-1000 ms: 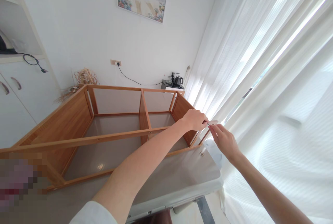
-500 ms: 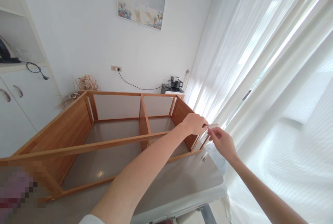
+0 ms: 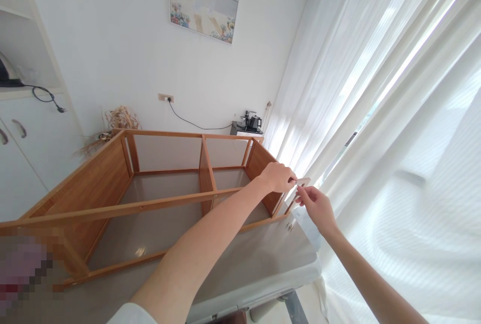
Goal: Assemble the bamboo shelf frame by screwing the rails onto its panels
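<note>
My left hand (image 3: 277, 177) reaches over the right end of a brown wooden frame (image 3: 158, 204), its fingers closed on the end of a small pale flat strip (image 3: 305, 181). Close beside it, my right hand (image 3: 316, 206) pinches with thumb and fingertips just below the strip. Whatever lies in that pinch is too small to make out. The frame has side panels and a middle divider, and it rests on a grey table (image 3: 259, 259). My left forearm hides part of its near rail.
Several small metal fittings (image 3: 289, 226) lie on the table near the frame's right corner. White curtains (image 3: 376, 163) hang close on the right. A black kettle (image 3: 255, 123) stands on a small cabinet behind. Dried plants (image 3: 122, 117) stand behind the frame's left corner.
The view has shifted slightly, so most things sit a little further left. Both hands stay together at the pale strip, and the right fingertips have moved only slightly.
</note>
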A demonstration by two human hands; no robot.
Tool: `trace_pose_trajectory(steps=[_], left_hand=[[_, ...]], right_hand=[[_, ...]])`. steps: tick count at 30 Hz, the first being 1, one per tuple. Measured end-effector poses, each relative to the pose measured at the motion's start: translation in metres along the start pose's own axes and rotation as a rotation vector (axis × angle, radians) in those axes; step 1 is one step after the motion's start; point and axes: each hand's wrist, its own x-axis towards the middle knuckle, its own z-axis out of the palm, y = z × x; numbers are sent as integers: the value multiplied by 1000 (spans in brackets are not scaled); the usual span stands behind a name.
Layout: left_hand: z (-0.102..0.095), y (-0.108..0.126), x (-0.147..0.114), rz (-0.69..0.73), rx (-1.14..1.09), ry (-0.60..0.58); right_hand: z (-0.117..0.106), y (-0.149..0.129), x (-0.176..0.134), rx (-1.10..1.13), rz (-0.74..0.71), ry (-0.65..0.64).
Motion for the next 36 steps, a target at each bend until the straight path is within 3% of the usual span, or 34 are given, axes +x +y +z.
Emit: trace_pose_trajectory(steps=[6, 17, 25, 32, 36], left_hand=[[2, -2, 1, 15, -9, 2], [3, -1, 2, -12, 14, -12], [5, -3, 3, -6, 8, 1], [9, -5, 4, 17, 2, 4], [8, -4, 4, 21, 5, 2]], right_hand=[[-5, 10, 4, -537, -419, 110], [-8, 13, 9, -764, -584, 138], [-21, 18, 16, -1074, -952, 111], [-31, 9, 24, -1131, -1029, 39], [-30, 5, 24, -1014, -936, -31]])
